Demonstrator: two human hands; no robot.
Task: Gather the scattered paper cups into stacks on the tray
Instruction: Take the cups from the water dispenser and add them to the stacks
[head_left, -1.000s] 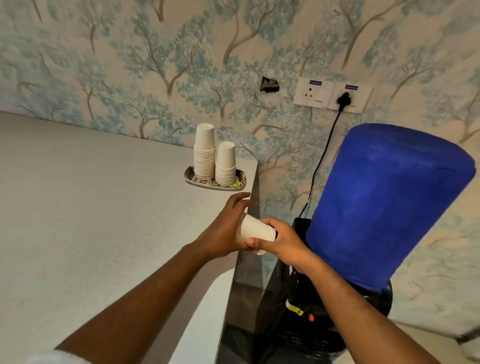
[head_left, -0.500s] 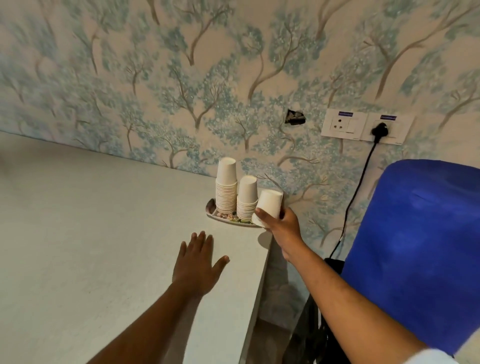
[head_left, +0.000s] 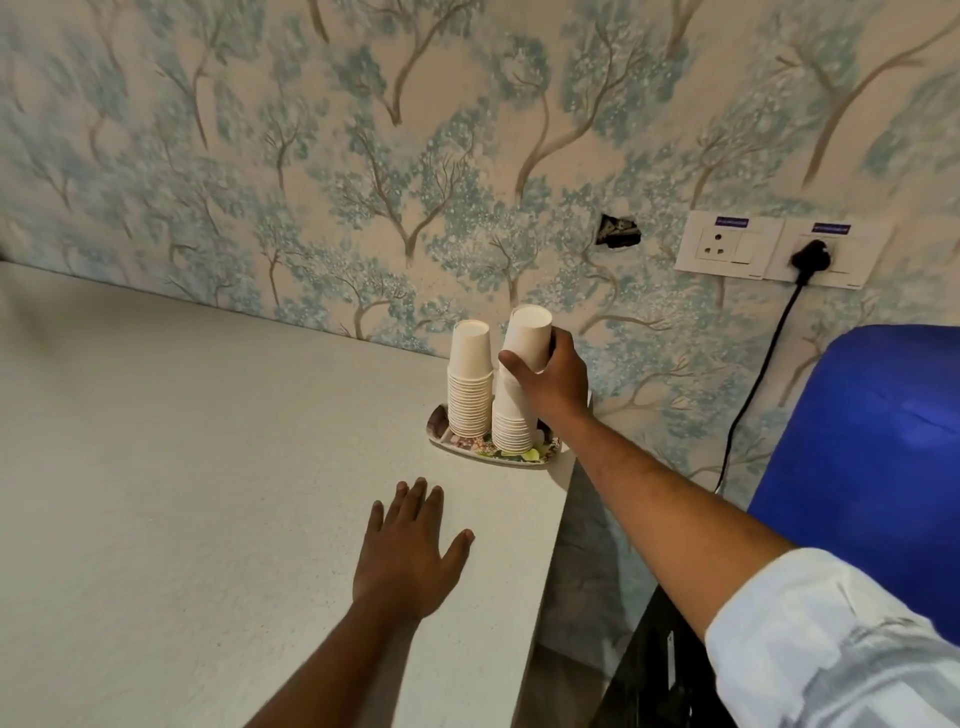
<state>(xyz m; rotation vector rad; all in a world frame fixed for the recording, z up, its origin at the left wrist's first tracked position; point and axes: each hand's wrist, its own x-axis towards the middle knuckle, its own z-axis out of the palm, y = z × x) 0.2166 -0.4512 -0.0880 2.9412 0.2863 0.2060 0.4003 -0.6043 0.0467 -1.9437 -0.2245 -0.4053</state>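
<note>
Right hand (head_left: 553, 382) is clamped around an inverted white paper cup (head_left: 527, 338), held atop the right stack (head_left: 511, 421) and slightly tilted; whether it is fully seated cannot be told. Left hand (head_left: 408, 558) lies flat, fingers spread, empty, on the pale worktop (head_left: 182, 467), near the tray (head_left: 441, 431). The patterned tray sits at the worktop's far right corner, carrying the right stack and, just beside it, the left stack (head_left: 470, 387). Tree-patterned wallpaper (head_left: 363, 156) stands behind.
</note>
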